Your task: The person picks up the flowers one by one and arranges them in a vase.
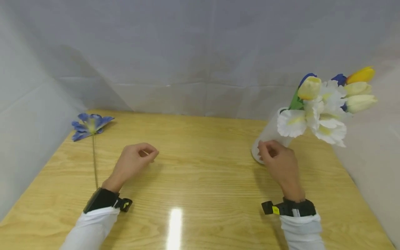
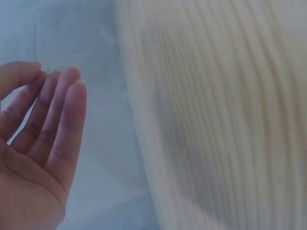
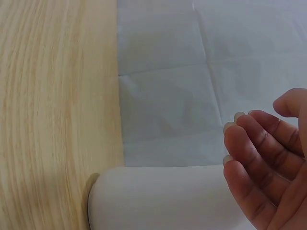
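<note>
My left hand [image 1: 133, 160] hovers over the left half of the table, thumb and forefinger tips close together, holding nothing. In the left wrist view its fingers [image 2: 62, 115] are loosely bent. To its left lies a blue artificial flower [image 1: 90, 125] with a long thin stem, partly hidden near my wrist. My right hand [image 1: 279, 161] is in front of a white vase [image 1: 270, 133], fingers relaxed and nothing between them; the right wrist view shows the vase [image 3: 158, 196] beside the fingertips. White flowers [image 1: 325, 114], pale yellow tulips [image 1: 360, 103] and blue blooms stand in the vase, leaning right.
The wooden table [image 1: 200, 180] runs back to a pale cloth backdrop [image 1: 193, 62], with pale sides at left and right. A bright light reflection falls on the table's front middle. Dark straps circle both wrists.
</note>
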Action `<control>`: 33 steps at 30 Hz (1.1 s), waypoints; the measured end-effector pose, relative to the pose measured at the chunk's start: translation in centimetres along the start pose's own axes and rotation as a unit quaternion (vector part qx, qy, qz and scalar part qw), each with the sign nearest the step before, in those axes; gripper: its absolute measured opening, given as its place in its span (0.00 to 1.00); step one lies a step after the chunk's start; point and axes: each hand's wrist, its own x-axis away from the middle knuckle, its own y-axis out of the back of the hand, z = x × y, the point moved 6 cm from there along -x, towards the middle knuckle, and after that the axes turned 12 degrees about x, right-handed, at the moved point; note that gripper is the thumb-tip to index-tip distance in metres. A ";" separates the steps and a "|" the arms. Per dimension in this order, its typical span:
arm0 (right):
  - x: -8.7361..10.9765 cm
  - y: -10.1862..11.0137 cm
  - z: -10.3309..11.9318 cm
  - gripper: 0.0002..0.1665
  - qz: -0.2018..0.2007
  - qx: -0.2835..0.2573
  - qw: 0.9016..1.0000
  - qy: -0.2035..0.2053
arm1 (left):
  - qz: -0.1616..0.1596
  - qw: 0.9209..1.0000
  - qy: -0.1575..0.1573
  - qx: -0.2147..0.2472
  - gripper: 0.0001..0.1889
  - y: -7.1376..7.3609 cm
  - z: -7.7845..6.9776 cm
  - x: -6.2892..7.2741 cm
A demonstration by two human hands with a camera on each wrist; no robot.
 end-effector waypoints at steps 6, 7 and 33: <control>0.2 -0.2 0.0 0.23 0.013 0.001 1.000 0.016 | -0.052 0.998 0.009 -0.027 0.13 2.9 1.5 -0.4; 0.2 -0.4 -0.1 0.23 0.018 0.004 1.000 0.018 | -0.063 0.997 0.009 -0.034 0.13 3.4 1.7 -0.3; 2.0 -2.4 -0.6 0.20 0.057 -0.026 0.998 0.028 | -0.038 0.959 0.214 -0.179 0.30 11.0 7.9 2.3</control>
